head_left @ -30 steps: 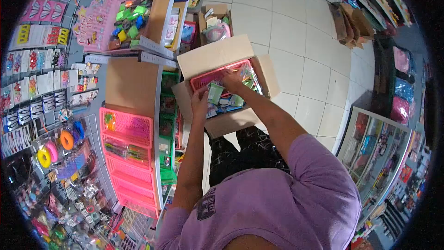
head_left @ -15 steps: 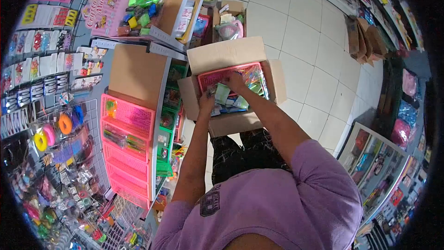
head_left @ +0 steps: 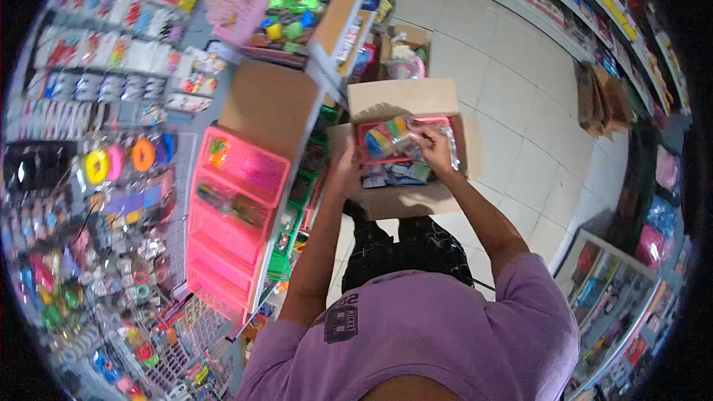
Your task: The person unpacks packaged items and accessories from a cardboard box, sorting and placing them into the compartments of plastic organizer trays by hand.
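My right hand (head_left: 433, 148) is closed on the edge of a clear plastic packet (head_left: 386, 137) with yellow, green, orange and blue pieces inside. The packet is above a pink plastic basket (head_left: 440, 120), which sits in an open cardboard box (head_left: 401, 94). At the box's left side, my left hand (head_left: 344, 171) lies along the flap with its fingers stretched upward, apart from the packet. Small flat packets (head_left: 401, 173) in green, blue and white lie in the box, nearest to me. The hand and packet hide part of the basket.
To the left, pink baskets (head_left: 223, 252) stand in a column on the shelf unit, beside a wall of hanging hair accessories (head_left: 111, 89). Behind the box is another carton (head_left: 405, 59) with goods. Flattened cardboard (head_left: 605, 100) leans at the right, near a glass-topped case (head_left: 605, 275).
My right hand has lifted the colourful packet up from the basket. My left hand has moved out of the contents to the box's left side. The camera view has shifted.
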`<state>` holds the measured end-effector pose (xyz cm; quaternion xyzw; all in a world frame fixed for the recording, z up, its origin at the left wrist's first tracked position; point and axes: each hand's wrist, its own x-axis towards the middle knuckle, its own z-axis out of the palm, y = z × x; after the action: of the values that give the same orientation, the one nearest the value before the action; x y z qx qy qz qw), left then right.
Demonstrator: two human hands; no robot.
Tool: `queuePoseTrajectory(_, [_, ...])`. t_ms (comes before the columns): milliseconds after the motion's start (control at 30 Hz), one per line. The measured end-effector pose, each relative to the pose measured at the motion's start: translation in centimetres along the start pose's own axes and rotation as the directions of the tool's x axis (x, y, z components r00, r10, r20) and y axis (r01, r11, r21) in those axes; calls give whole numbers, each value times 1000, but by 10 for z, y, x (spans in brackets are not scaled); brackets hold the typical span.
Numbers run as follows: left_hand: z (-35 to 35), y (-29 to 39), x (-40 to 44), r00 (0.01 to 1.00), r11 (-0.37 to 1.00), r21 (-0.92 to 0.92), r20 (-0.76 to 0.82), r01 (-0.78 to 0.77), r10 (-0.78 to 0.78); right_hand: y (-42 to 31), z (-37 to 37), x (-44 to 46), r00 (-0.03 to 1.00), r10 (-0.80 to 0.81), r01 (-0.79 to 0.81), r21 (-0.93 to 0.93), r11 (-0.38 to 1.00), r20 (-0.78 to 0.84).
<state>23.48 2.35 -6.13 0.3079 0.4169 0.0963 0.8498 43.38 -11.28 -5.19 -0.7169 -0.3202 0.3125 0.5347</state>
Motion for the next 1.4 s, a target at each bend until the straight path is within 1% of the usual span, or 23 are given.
queuePoseTrajectory(33, [13,18,-18,1000,998,-55,4,-3,3,-13,3,0,997,-72,74,-101,992,33])
queuePoseTrajectory(67, [28,34,-37,1000,994,-111,3,-10,10,-28,9,-1,993,-103,108,-93,990,62])
queuePoseTrajectory(100, [2,23,-22,991,984,-168,114,-57,76,-48,18,-1,986,-135,143,-85,986,95])
queuePoseTrajectory(167, [15,47,-60,947,949,-58,72,-310,314,-72,39,0,956,-263,272,-51,961,129])
queuePoseTrajectory(267, [-6,70,-93,985,963,-211,22,-165,173,-117,71,11,881,-433,439,13,898,192])
queuePoseTrajectory(333, [-27,74,-110,966,951,-178,-96,-253,239,-142,91,16,839,-471,488,6,873,272])
queuePoseTrajectory(400, [-37,84,-135,907,916,-148,-266,-372,326,-159,123,18,869,-404,377,146,915,287])
queuePoseTrajectory(433, [-49,85,-140,880,877,-189,-284,-441,381,-162,139,19,881,-366,312,215,926,298])
queuePoseTrajectory(467, [-63,86,-142,849,833,-227,-306,-505,432,-155,155,22,885,-297,245,184,952,360])
queuePoseTrajectory(500, [-75,88,-145,815,784,-262,-331,-563,475,-161,174,21,877,-303,238,212,948,373])
queuePoseTrajectory(567, [-95,94,-153,772,728,-297,-409,-617,487,-160,215,16,841,-315,154,363,919,440])
queuePoseTrajectory(600, [-105,96,-157,748,699,-311,-447,-644,490,-157,235,11,828,-274,77,385,920,490])
queuePoseTrajectory(667, [-127,97,-161,731,713,-266,-476,-649,488,-155,270,4,785,-200,-77,412,908,586])
queuePoseTrajectory(767, [-166,97,-160,715,749,-167,-485,-642,504,-164,311,5,805,-140,-105,371,923,577])
queuePoseTrajectory(800, [-170,104,-166,713,763,-129,-480,-634,511,-168,321,7,815,-94,-195,424,885,572])
queuePoseTrajectory(900, [-184,125,-186,749,876,68,-491,-477,445,-160,342,17,770,25,-313,343,885,638])
queuePoseTrajectory(1000, [-236,130,-162,786,900,93,-454,-427,420,-146,364,26,879,6,-245,442,863,477])
queuePoseTrajectory(1100, [-242,156,-144,468,632,607,-432,-482,771,-143,364,41,924,36,-230,478,848,381])
queuePoseTrajectory(1133, [-248,164,-134,425,477,817,-325,-323,845,-158,357,44,918,86,-277,470,838,387])
queuePoseTrajectory(1167, [-254,174,-123,407,271,952,-194,-140,893,-156,357,50,924,66,-248,460,853,377])
queuePoseTrajectory(1200, [-259,181,-112,415,35,998,-52,50,908,-154,355,58,930,45,-218,449,866,366])
queuePoseTrajectory(1300, [-269,190,-80,511,-139,986,74,90,857,-162,348,68,944,38,-187,437,880,328])
queuePoseTrajectory(1400, [-279,183,-55,448,-218,940,81,263,890,-161,338,75,951,68,-193,404,894,302])
